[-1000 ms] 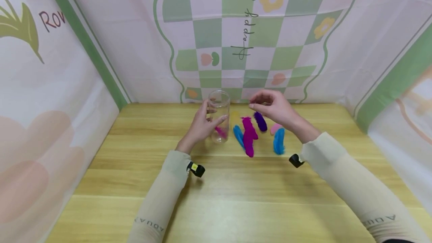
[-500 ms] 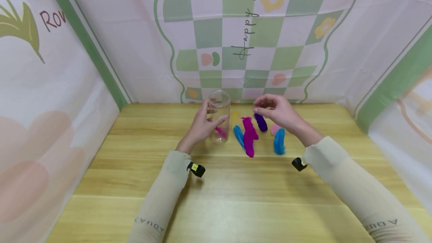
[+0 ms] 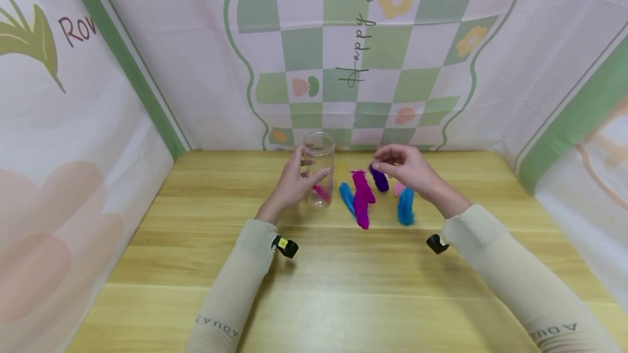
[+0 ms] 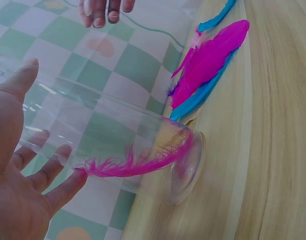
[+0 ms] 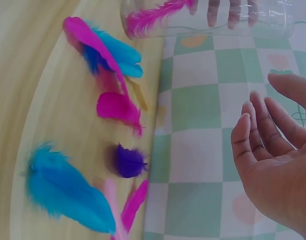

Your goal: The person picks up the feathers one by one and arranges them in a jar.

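- The right hand (image 3: 408, 169) hangs above the table (image 3: 314, 298), thumb and fingers loosely bent and apart, with nothing held.
- Just below its fingertips and apart from them lies the dark purple feather (image 3: 380, 180), its long axis running away from the person, the far end leaning left; the right hand is the nearer hand.
- Nearer the person than those fingertips and to their right are a pink feather (image 3: 398, 189) and a bright blue feather (image 3: 405, 207), the pink partly hidden in the head view.
- Left of the purple feather, between the two hands, magenta feathers (image 3: 362, 203) lie beside a second blue feather (image 3: 346, 196); a yellowish patch (image 3: 341, 169) beyond them is too faint to identify.
- The left hand (image 3: 293, 183) grips a clear jar (image 3: 325, 158) upright, thumb on one side and fingers on the other; inside, a magenta plume (image 4: 138, 167) leans against the wall.
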`<state>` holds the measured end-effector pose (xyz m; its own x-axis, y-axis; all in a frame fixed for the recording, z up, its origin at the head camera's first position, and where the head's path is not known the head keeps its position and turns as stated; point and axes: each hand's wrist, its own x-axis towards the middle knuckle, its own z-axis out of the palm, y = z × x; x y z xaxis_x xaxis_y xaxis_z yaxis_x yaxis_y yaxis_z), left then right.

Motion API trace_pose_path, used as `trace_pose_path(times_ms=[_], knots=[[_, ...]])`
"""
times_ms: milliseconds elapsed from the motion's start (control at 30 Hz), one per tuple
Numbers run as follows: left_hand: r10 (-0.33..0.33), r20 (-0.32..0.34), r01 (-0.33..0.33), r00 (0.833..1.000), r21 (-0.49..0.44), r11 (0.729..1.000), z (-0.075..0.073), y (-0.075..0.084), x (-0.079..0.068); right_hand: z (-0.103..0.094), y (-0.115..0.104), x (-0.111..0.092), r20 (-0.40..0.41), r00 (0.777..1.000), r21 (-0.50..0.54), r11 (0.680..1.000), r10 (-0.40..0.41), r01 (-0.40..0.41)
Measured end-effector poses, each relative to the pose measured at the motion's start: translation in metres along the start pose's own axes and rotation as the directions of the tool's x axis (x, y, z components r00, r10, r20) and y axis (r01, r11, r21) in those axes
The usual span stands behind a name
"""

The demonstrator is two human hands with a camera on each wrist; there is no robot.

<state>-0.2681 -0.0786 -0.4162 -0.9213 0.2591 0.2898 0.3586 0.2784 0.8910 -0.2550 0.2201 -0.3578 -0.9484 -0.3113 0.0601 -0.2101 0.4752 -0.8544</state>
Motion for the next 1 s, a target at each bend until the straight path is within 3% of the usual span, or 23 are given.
trace_pose_path(times_ms=[667,1000], knots=[[-0.009,-0.004,0.009,1.000,0.004,1.000,0.000,-0.001,0.001,0.009,0.028,0.001,0.009,0.999,0.033,0.999,0.036,-0.036],[-0.021,0.000,0.021,1.000,0.017,1.000,0.000,-0.001,0.001,0.012,0.037,-0.002,0.030,0.995,-0.024,0.996,0.092,-0.092]])
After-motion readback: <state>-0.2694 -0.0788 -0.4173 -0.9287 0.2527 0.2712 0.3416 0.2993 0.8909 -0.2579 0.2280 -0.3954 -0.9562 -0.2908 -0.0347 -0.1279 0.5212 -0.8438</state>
